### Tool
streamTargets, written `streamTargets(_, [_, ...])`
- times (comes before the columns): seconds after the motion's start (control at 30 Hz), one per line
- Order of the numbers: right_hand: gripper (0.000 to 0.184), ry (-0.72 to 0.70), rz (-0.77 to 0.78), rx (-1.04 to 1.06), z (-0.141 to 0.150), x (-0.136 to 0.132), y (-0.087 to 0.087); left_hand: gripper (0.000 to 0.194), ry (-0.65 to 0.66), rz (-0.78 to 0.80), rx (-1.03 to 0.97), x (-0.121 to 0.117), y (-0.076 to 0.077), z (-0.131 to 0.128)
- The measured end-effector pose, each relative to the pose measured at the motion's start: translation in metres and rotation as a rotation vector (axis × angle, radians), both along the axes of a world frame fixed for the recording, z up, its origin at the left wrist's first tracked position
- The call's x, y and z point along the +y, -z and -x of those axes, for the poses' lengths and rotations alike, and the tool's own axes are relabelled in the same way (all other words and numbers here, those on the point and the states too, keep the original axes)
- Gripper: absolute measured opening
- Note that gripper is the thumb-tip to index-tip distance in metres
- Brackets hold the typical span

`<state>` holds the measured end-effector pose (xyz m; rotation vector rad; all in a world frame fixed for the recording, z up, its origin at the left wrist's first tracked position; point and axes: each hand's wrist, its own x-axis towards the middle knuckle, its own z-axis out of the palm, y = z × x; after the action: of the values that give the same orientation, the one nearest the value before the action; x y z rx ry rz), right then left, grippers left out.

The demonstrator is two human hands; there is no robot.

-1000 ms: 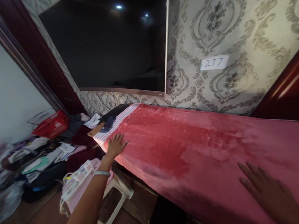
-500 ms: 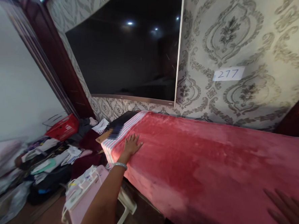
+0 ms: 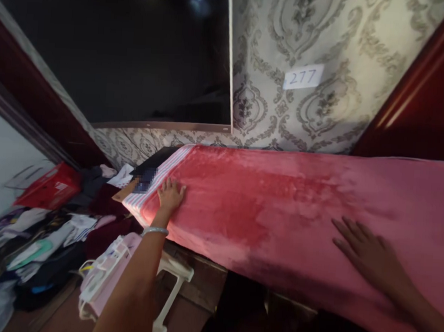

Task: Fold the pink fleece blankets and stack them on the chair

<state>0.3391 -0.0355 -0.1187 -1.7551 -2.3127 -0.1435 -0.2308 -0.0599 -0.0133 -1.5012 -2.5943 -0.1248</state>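
Note:
A red-pink plush blanket (image 3: 265, 198) lies spread over a long low surface against the wall. My left hand (image 3: 170, 195) rests flat on its left end, fingers spread, beside the striped border (image 3: 151, 184). A silver bangle (image 3: 155, 230) circles that wrist. My right hand (image 3: 367, 250) lies flat on the blanket's near right part, fingers stretched out. Neither hand holds anything.
A large dark screen (image 3: 131, 55) hangs on the patterned wall, with a paper label "277" (image 3: 303, 77) to its right. A heap of clothes (image 3: 44, 240), a red basket (image 3: 49, 190) and a white stool (image 3: 169, 283) with a pink item (image 3: 106, 274) stand at the left.
My right hand has come back into view, flat on the blanket further left. The left hand stays pressed at the striped end. The view has swung right and down.

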Motion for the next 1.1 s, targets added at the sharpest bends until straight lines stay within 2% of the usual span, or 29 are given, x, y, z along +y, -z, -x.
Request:
streamTargets(0.07, [0.069,0.035,0.072,-0.027,0.007,-0.004,-0.016,0.062,0.182,0.002,-0.033,-0.003,0.002,-0.035])
streamTargets(0.13, [0.068,0.056,0.125,-0.052,0.011,-0.005,-0.026,0.059,0.475,0.045,-0.100,-0.010,0.008,-0.078])
streamTargets(0.2, [0.066,0.064,0.148,-0.072,0.011,-0.005,-0.031,0.058,0.717,0.099,-0.145,-0.019,0.017,-0.115])
streamTargets(0.23, [0.065,0.064,0.147,-0.077,0.010,-0.004,-0.031,0.058,0.776,0.122,-0.153,-0.023,0.021,-0.129])
streamTargets(0.27, [0.065,0.058,0.141,-0.077,0.009,-0.004,-0.030,0.058,0.786,0.141,-0.151,-0.027,0.024,-0.137])
streamTargets(0.33, [0.064,0.033,0.124,-0.062,0.006,-0.003,-0.027,0.058,0.702,0.170,-0.117,-0.033,0.025,-0.136])
streamTargets(0.47, [0.065,0.018,0.123,-0.018,0.006,-0.003,-0.026,0.059,0.325,0.145,-0.002,-0.044,0.011,-0.102])
streamTargets(0.53, [0.065,0.025,0.130,-0.006,0.007,-0.002,-0.028,0.058,0.223,0.108,0.028,-0.048,0.003,-0.099])
streamTargets(0.57, [0.065,0.026,0.132,-0.001,0.009,-0.001,-0.030,0.057,0.232,0.096,0.032,-0.049,0.001,-0.106])
streamTargets(0.63, [0.063,0.026,0.132,0.011,0.011,-0.002,-0.036,0.053,0.340,0.097,0.026,-0.048,0.001,-0.139])
streamTargets(0.7, [0.061,0.019,0.119,0.021,0.014,-0.004,-0.043,0.052,0.533,0.118,-0.006,-0.045,0.006,-0.188])
streamTargets(0.8, [0.060,0.004,0.088,0.027,0.017,-0.014,-0.049,0.060,0.912,0.116,-0.121,-0.043,0.018,-0.264])
streamTargets(0.87, [0.060,0.005,0.092,0.024,0.019,-0.022,-0.048,0.062,1.016,0.107,-0.177,-0.043,0.025,-0.298])
streamTargets(0.9, [0.060,0.011,0.099,0.021,0.019,-0.026,-0.046,0.063,1.023,0.105,-0.186,-0.042,0.028,-0.307])
streamTargets(0.97, [0.061,0.025,0.114,0.012,0.019,-0.031,-0.042,0.064,0.984,0.104,-0.178,-0.043,0.032,-0.308])
streamTargets(1.03, [0.061,0.037,0.121,0.006,0.019,-0.033,-0.038,0.064,0.890,0.104,-0.148,-0.044,0.033,-0.288])
streamTargets(1.1, [0.062,0.043,0.124,0.006,0.019,-0.034,-0.036,0.062,0.750,0.107,-0.099,-0.047,0.033,-0.253])
